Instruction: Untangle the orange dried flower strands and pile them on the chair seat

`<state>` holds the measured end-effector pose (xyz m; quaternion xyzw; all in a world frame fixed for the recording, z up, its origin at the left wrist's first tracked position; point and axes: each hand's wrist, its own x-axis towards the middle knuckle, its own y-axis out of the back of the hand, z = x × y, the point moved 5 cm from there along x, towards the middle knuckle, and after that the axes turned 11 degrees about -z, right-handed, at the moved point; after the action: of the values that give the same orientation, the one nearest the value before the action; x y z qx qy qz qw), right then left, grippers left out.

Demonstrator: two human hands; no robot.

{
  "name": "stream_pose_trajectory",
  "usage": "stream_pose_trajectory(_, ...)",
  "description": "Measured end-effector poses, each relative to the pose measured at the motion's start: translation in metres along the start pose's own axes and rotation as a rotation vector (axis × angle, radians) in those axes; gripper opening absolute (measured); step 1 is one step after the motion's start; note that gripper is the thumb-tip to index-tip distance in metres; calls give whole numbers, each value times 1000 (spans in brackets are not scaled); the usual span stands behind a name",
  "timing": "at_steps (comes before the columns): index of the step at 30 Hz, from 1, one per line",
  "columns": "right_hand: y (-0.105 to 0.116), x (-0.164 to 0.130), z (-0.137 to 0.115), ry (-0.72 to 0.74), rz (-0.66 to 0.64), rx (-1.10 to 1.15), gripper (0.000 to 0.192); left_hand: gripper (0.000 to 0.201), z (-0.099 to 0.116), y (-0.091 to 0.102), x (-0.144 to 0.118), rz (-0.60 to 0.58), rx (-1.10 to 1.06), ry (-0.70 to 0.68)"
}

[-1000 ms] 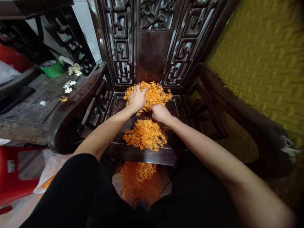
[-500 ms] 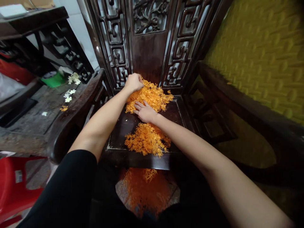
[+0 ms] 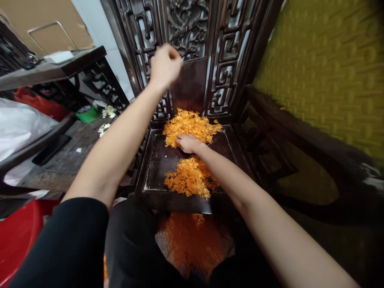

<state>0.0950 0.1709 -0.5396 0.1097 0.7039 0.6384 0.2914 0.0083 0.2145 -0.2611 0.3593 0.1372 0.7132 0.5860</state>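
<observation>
Orange strands [image 3: 192, 126] lie in 2 heaps on the chair seat [image 3: 156, 160]; our right hand [image 3: 186, 143] presses the far heap, fingers loose; our left hand [image 3: 165, 66] hangs above, clenched.

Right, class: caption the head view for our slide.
Left hand raised before carved chair back; right hand on orange strands.

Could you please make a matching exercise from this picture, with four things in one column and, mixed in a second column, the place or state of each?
Things:
1. left hand
2. right hand
3. near orange pile
4. white flowers

Places or states:
A. on the side table at the left
B. raised in front of the carved chair back, closed
C. at the front of the chair seat
D. resting at the edge of the far orange pile

Pairs: 1-B, 2-D, 3-C, 4-A
</observation>
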Motion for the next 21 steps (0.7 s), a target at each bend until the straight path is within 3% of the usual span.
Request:
stream_pose_trajectory(2,3,-3,-7,-2,-3,-35,43,10,-17,-33,-18,-117,122,12)
stream_pose_trajectory(5,4,-10,-17,14,-4,-103,41,34,-64,-96,-53,-434,524,208)
stream_pose_trajectory(7,4,-15,-21,33,9,-145,41,60,-88,-121,-66,-458,586,259)
stream_pose_trajectory(9,2,-18,-21,38,30,-170,42,76,-105,-132,-70,-502,615,290)
stream_pose_trajectory(12,0,-17,-11,-3,62,-166,46,65,-115,-126,-59,-570,645,296)
stream_pose_trajectory(15,0,-11,3,-49,80,-130,52,45,-102,-100,-39,-528,672,234)
stream_pose_trajectory(19,-1,-2,13,-57,89,-65,53,31,-55,-50,-13,-293,611,31)
stream_pose_trajectory(21,-5,1,13,-52,76,-26,54,27,-29,-22,-3,-140,497,-8)
